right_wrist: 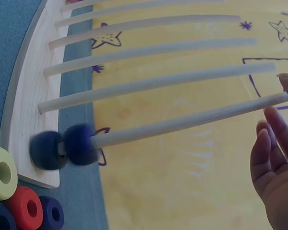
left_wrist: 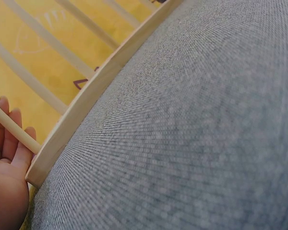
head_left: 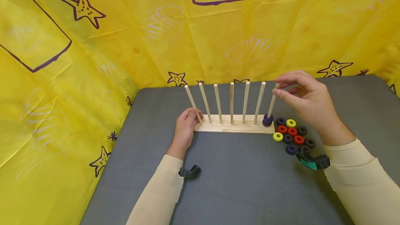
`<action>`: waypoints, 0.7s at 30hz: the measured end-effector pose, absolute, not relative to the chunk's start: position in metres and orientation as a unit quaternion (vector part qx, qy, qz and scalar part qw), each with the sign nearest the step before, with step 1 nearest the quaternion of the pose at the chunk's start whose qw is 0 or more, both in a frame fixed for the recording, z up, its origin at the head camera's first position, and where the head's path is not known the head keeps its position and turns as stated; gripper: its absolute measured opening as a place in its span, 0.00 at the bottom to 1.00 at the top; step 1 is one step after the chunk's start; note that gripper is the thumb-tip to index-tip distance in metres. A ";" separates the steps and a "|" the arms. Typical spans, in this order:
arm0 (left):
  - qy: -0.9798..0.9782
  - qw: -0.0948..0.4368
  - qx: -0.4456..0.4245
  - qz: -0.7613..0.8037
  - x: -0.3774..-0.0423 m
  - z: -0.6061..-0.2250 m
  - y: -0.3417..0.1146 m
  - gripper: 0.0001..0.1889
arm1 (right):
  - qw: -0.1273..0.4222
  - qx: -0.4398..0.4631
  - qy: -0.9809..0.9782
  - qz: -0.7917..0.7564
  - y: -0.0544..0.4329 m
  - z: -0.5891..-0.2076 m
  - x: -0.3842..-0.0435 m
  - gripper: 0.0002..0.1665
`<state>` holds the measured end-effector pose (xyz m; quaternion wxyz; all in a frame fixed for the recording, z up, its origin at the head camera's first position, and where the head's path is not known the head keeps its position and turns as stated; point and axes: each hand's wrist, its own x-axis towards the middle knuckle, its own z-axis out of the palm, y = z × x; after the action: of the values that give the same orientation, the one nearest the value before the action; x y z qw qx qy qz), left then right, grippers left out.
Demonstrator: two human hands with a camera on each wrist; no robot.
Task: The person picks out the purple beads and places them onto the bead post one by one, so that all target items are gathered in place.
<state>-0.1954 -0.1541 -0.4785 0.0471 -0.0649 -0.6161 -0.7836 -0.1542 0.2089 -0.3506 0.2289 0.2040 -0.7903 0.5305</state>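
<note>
A wooden peg rack (head_left: 234, 127) with several upright pegs stands on the table. My left hand (head_left: 185, 126) holds its left end, with fingers around the foot of the leftmost peg (left_wrist: 14, 128). At the top of the rightmost peg (right_wrist: 182, 120), my right hand (head_left: 307, 101) has its thumb and fingers spread on either side of the tip, with no ring between them. Two dark blue rings are on that peg: a lower ring (right_wrist: 47, 150) near the base and a blurred upper ring (right_wrist: 80, 144) just above it.
Beside the rack's right end lies a cluster of loose rings, including a yellow ring (head_left: 277, 137), a red ring (head_left: 298, 140), a blue ring (head_left: 291, 149) and a black ring (head_left: 301, 130). A yellow patterned cloth (head_left: 206, 44) hangs behind the grey table (head_left: 225, 183).
</note>
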 end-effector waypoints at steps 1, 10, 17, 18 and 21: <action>-0.616 0.047 -0.065 -0.784 -0.195 -0.479 -0.154 0.22 | 0.228 0.205 -0.789 0.532 0.209 -0.351 -0.154 0.20; -0.617 0.046 -0.066 -0.783 -0.195 -0.476 -0.153 0.23 | 0.219 0.209 -0.777 0.552 0.213 -0.353 -0.153 0.20; -0.621 0.046 -0.069 -0.780 -0.196 -0.477 -0.154 0.23 | 0.201 0.207 -0.754 0.590 0.222 -0.353 -0.150 0.14; -0.620 0.046 -0.070 -0.780 -0.196 -0.478 -0.154 0.23 | 0.195 0.207 -0.745 0.603 0.223 -0.353 -0.149 0.13; -0.619 0.046 -0.069 -0.781 -0.196 -0.479 -0.155 0.22 | 0.172 0.219 -0.699 0.658 0.228 -0.356 -0.149 0.14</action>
<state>-0.1963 -0.1546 -0.4786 0.0460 -0.0690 -0.6195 -0.7806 -0.1494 0.2283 -0.3556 0.1721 0.2188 -0.6993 0.6584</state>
